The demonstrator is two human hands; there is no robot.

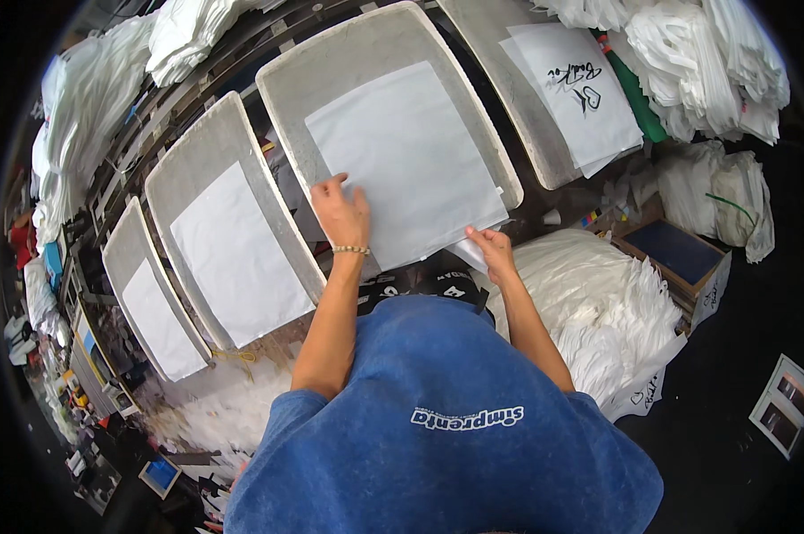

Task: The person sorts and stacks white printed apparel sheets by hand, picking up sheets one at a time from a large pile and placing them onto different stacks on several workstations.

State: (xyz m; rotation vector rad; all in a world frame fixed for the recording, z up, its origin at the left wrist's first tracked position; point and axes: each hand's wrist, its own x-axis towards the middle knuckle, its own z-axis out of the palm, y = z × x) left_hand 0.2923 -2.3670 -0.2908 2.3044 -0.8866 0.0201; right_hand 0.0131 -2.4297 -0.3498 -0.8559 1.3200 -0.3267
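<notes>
A flat white bag (411, 160), thin like plastic, lies on a grey board with a pale rim (375, 44) right in front of me. My right hand (494, 252) pinches the bag's near right corner between thumb and fingers. Below that corner hangs another white fold (467, 254), partly hidden. Over the bag's left edge is my left hand (340, 212), a beaded bracelet on its wrist. Its thumb and forefinger are apart, with nothing seen between them; whether its fingertips touch the bag I cannot tell.
To the left, two more boards carry flat white bags (237, 249) (162, 320). The board at right bears printed white bags (576, 89). A big pile of white bags (589, 303) sits by my right arm, near a wooden-framed screen (674, 249). More bundles (705, 62) are at far right.
</notes>
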